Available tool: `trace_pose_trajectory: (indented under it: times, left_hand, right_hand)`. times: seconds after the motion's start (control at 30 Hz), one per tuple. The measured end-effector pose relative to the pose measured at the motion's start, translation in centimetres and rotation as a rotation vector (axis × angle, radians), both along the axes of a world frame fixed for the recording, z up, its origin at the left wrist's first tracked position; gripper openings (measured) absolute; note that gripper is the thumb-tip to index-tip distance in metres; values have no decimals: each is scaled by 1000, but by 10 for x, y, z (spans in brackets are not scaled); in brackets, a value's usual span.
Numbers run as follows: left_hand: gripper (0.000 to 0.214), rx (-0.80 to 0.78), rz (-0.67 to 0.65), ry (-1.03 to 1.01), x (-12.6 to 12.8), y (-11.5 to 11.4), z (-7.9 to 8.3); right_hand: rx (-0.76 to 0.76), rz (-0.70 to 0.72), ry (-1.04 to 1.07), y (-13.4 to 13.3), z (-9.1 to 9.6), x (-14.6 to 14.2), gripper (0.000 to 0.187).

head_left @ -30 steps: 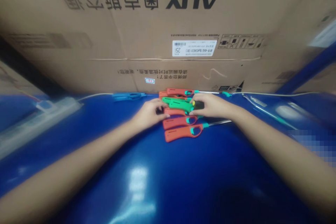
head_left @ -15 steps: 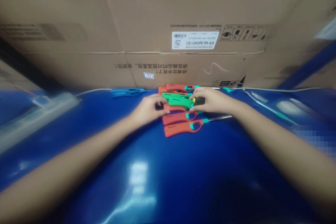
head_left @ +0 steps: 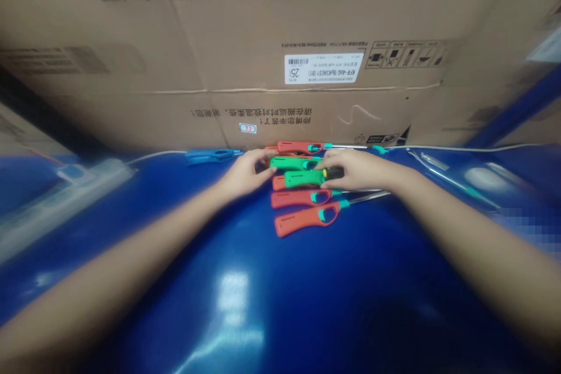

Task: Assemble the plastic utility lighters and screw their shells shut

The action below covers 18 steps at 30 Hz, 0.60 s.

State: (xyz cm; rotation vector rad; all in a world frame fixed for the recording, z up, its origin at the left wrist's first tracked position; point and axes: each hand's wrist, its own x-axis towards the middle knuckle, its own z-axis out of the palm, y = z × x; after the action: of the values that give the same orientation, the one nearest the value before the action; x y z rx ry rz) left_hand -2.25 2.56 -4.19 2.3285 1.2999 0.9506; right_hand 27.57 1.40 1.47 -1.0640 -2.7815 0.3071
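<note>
Several long-nosed lighters lie in a row on the blue table, orange ones (head_left: pixel 302 220) nearest me and two green ones (head_left: pixel 302 177) behind them. My left hand (head_left: pixel 245 172) rests on the left ends of the row, fingers curled over them. My right hand (head_left: pixel 355 168) is closed on a dark handle with a yellow tip (head_left: pixel 331 173), pressed against the nearer green lighter. Another orange lighter (head_left: pixel 300 146) lies at the back by the box.
A large brown AUX carton (head_left: pixel 280 52) stands right behind the row. A blue lighter (head_left: pixel 213 155) lies to the left. Thin metal rods and a cable (head_left: pixel 438 172) lie at the right. A pale strip (head_left: pixel 65 198) runs along the left edge.
My left hand has slid back toward the carton, onto the far ends of the row. The nearer green lighter now sits a little lower and further right. My right hand barely moved.
</note>
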Motion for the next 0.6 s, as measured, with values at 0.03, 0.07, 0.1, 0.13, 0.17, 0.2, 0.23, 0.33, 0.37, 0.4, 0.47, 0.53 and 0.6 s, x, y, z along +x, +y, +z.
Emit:
trace_pose_trajectory:
  times: [0.03, 0.07, 0.1, 0.13, 0.17, 0.2, 0.23, 0.33, 0.37, 0.4, 0.47, 0.53, 0.6]
  left_hand:
    - [39, -11, 11, 7, 1, 2, 0]
    - [38, -17, 21, 8, 1, 3, 1]
    - [37, -16, 26, 4, 2, 3, 1]
    - [37, -13, 22, -3, 2, 3, 2]
    - [36, -7, 14, -8, 2, 2, 3]
    - [34, 0, 5, -12, 2, 1, 3]
    - [33, 5, -4, -12, 2, 0, 3]
    - [30, 8, -28, 0, 0, -3, 4]
    - [30, 13, -44, 8, -1, -4, 4]
    - [30, 21, -64, 18, -2, -4, 5]
    - [28, 40, -97, 26, -5, -4, 8]
    - [28, 47, -75, 23, -7, -3, 10]
    - [30, 27, 17, 40, -10, 0, 11]
  right_hand:
    - [3, 2, -5, 0, 0, 0, 36]
    - [9, 1, -13, 0, 0, 0, 36]
    - [15, 0, -20, -1, 0, 0, 36]
    - [22, -2, -27, -1, 0, 0, 36]
    - [28, -4, -35, -1, 0, -1, 35]
    - [35, -7, -43, -2, 0, -1, 35]
    - [42, -11, -53, -2, 0, -1, 34]
    - [56, -26, -83, -3, 1, -2, 36]
    - [58, -33, -89, -4, 1, -2, 37]
    - [63, -40, -85, -4, 1, -2, 37]
    - [86, -63, -36, -5, 0, -3, 37]
    - [133, -119, 42, -5, -2, -5, 38]
    - [175, -194, 85, -3, -7, -6, 42]
